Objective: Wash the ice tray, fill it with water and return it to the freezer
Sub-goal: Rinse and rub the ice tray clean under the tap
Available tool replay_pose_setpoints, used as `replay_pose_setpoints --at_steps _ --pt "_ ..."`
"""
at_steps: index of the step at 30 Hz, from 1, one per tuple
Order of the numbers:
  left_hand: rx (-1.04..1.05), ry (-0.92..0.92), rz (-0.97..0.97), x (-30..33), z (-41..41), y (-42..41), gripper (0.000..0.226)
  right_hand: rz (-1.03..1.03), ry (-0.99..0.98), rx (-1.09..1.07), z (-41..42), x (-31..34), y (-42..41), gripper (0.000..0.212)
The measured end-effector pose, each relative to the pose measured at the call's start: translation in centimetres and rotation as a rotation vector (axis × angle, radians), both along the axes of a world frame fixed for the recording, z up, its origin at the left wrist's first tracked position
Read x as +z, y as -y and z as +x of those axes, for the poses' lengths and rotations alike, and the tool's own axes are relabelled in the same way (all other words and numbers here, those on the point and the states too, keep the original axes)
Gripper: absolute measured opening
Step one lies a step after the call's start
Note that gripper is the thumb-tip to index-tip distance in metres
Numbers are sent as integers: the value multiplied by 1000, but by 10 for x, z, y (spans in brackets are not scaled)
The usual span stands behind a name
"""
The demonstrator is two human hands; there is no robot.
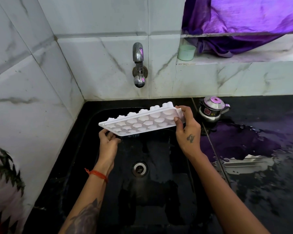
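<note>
A white ice tray [140, 121] with several rounded cells hangs tilted over the black sink [159, 191], its open face turned toward me. My right hand [187, 130] grips the tray's right end, thumb on the front and fingers behind. My left hand [108, 141] sits just under the tray's lower left corner, closed on a dark brush-like object [127, 136] that touches the tray's lower edge. The metal tap [139, 65] on the tiled wall above shows no running water.
The sink drain [139, 168] lies below the hands. A small steel kettle [211, 108] stands on the wet black counter [260, 183] to the right. A pale green cup [186, 52] and purple cloth [243, 22] are on the window ledge. Tiled walls close in at left and back.
</note>
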State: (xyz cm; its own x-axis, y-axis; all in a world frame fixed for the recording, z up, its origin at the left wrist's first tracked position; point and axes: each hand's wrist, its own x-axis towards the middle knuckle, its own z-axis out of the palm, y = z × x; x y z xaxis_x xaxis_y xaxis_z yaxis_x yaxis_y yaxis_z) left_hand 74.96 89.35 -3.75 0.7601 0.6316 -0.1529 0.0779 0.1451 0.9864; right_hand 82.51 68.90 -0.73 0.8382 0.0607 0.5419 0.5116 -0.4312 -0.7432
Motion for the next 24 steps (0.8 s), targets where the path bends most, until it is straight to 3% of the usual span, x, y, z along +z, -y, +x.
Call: replay_pose_setpoints --at_steps 11,16,24 --pt "60 -91 63 -3 -14 -5 18 -43 -430 50 3 -15 19 34" --pt "47 -135 74 -4 -23 4 18 -101 -556 82 7 -20 35 35" --pt "-61 -193 63 1 -37 29 38 -149 -627 122 16 -18 73 41"
